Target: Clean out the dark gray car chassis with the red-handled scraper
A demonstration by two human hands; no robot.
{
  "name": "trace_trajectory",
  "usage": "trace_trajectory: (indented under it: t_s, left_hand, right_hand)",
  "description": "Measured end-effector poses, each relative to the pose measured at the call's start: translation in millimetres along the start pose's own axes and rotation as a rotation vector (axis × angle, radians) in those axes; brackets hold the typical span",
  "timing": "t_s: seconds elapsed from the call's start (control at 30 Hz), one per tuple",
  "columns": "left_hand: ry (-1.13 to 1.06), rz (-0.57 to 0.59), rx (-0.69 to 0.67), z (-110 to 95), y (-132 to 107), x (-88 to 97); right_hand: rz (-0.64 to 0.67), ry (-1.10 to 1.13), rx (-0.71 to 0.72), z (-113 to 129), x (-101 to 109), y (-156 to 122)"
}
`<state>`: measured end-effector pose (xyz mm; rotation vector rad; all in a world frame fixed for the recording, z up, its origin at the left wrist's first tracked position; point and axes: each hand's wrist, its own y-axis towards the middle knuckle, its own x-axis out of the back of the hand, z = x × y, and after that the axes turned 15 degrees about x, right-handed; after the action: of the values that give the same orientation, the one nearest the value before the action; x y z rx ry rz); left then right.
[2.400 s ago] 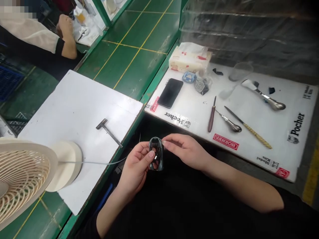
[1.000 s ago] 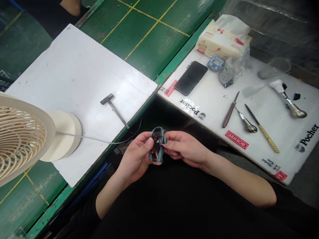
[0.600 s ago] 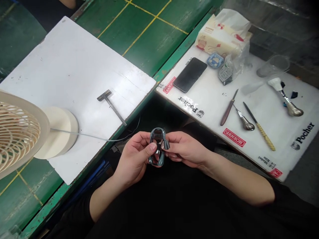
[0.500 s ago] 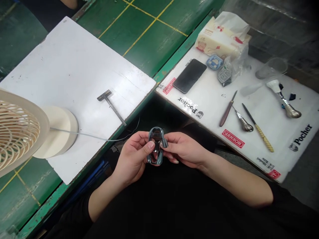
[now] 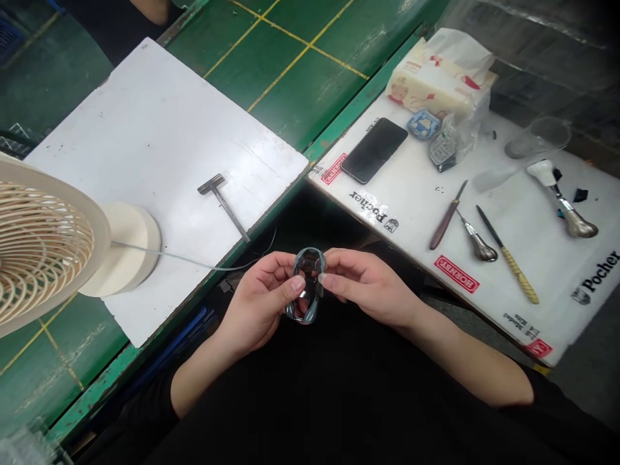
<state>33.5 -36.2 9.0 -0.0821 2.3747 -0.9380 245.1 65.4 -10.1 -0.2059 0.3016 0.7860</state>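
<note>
A small grey-blue model car body (image 5: 310, 258) with open window and roof gaps is held up in front of my torso, below the table edges. My left hand (image 5: 261, 297) is closed on its left side, the thumb lying across the side edge. From the other side my right hand (image 5: 361, 281) pinches it, with thumb against the right edge and fingers behind. The undersides of both hands and the back of the body are hidden.
On the right board (image 5: 402, 245) lie a phone (image 5: 375, 150), a wooden-handled knife (image 5: 448, 216), an awl (image 5: 477, 239), a file (image 5: 508, 255) and a tissue pack (image 5: 436, 81). To the left are a fan (image 5: 48, 252) with its cord and a T-shaped metal tool (image 5: 223, 205). Another person's arm (image 5: 152, 10) shows at top left.
The small dark piece at my right thumb no longer shows. My right thumb now presses the body's edge, and the view has shifted slightly.
</note>
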Motion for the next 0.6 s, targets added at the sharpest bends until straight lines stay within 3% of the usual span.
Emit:
trace_trajectory:
  t_s: [0.27,0.43,0.6]
  left_hand:
    - [-0.029,-0.008,0.068,-0.1,0.2,-1.1]
    - [-0.042,-0.001,0.058,0.3,1.7,-3.5]
    - [0.011,-0.009,-0.011,3.9,3.1,-3.5]
  right_hand:
    - [0.006,-0.018,-0.023,2.4,0.3,-1.2]
    - [-0.054,-0.141,0.005,1.2,-2.4,-2.6]
    - [-0.036,0.022,-0.094,-2.4,-0.5,-5.6]
